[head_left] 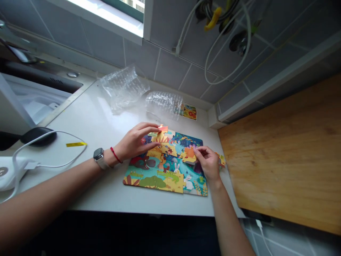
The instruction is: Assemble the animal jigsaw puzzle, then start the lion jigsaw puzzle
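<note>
A colourful animal jigsaw puzzle [151, 183] lies on the white countertop, partly assembled over its printed board. My right hand [210, 163] pinches a yellow and orange puzzle piece [188, 153] between thumb and fingertips, over the right part of the puzzle. My left hand [135, 140] rests at the upper left of the puzzle, its thumb and fingers apart. Its fingertips touch an orange and yellow piece [163, 132] at the top edge. More loose pieces [221, 160] show to the right, partly hidden behind my right hand.
Crumpled clear plastic wrap [125, 89] lies behind the puzzle, beside a small picture card [189, 111]. A wooden board [282, 153] stands at right. A black mouse [38, 136], white cable [61, 165] and power strip [10, 172] sit left, near a sink [64, 101].
</note>
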Demonstrator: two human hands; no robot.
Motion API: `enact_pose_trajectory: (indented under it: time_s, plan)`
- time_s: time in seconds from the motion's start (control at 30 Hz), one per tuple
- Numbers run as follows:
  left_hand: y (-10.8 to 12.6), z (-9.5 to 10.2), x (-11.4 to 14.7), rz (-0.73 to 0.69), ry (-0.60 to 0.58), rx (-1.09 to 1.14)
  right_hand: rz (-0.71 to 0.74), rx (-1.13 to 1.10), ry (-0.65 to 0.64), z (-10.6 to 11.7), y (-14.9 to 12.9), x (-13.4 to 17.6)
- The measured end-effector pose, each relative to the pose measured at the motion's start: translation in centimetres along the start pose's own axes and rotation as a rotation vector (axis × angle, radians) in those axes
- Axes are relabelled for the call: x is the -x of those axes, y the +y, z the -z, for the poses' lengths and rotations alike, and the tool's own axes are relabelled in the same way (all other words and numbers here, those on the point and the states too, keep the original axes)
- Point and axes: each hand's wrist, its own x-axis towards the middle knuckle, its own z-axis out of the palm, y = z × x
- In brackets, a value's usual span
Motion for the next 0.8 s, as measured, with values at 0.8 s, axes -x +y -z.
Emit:
enact_pose_trajectory:
  time_s: [0.8]
  plan:
    - [-0.7, -1.6, 0.8, -0.066, -0.083, 0.021, 0.152, 0.709, -0.121, 4.6, -2.2, 4.3]
